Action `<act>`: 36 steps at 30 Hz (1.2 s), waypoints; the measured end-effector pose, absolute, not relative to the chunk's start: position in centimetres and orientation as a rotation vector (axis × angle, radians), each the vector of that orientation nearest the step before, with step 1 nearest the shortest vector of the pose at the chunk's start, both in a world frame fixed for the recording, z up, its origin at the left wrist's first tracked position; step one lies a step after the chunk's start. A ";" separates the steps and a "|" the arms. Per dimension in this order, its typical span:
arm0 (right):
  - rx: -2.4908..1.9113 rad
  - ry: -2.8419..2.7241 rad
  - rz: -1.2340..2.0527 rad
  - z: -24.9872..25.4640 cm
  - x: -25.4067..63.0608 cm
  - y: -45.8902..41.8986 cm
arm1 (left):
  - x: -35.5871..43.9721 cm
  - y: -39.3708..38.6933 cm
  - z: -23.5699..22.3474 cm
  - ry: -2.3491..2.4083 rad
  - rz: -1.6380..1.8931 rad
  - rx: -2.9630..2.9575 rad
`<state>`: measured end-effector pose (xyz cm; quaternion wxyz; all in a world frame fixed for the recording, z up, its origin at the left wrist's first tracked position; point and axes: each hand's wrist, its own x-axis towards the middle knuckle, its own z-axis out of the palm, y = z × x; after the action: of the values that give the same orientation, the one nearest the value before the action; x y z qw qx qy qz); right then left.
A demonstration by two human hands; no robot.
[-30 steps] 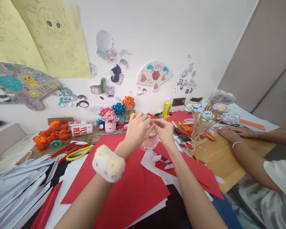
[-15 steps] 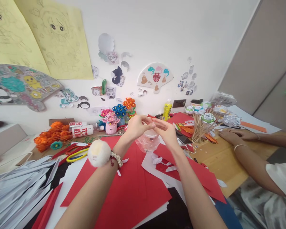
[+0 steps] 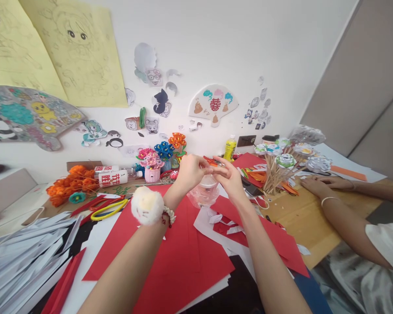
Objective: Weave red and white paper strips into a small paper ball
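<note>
My left hand (image 3: 190,174) and my right hand (image 3: 231,179) meet fingertip to fingertip above the table's middle. The left thumb and fingers are closed in a pinch; what they hold is too small or hidden to make out. Right thumb and fingers press together at the same spot, with the index finger raised a little. Just below and behind them stands a clear plastic cup (image 3: 207,183) in a crumpled pinkish wrap (image 3: 203,198). Large red paper sheets (image 3: 180,261) lie under my forearms. A fluffy white ball (image 3: 147,206) is on my left wrist.
Yellow-handled scissors (image 3: 109,210) and white paper strips (image 3: 22,261) lie at left. Orange flowers (image 3: 70,185) and small flower pots (image 3: 153,175) line the wall. Paper flowers on sticks (image 3: 277,174) stand at right, near another person's hands (image 3: 321,185). Paper scraps (image 3: 227,224) lie on the red sheets.
The left wrist has turned and shifted slightly right, and the fluffy ball with it. My right index finger has lifted away from the left fingers. The other person's hands stay put.
</note>
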<state>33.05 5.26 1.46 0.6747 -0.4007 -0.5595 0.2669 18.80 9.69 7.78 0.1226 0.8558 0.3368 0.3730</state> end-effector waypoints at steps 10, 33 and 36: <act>-0.871 -1.268 0.623 1.5 33.1 5.3 | 19.7 8.9 7.9 1.063 1.127 2.519; -0.913 -1.288 0.588 1.0 32.9 5.7 | 17.8 10.8 8.1 0.822 0.904 2.509; -0.912 -1.295 0.587 1.1 32.9 5.6 | 18.2 10.4 8.2 0.883 0.923 2.523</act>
<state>32.95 5.58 1.12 0.6640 -0.4037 -0.5732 0.2599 18.16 10.43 8.19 0.1565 0.8812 0.3084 0.3223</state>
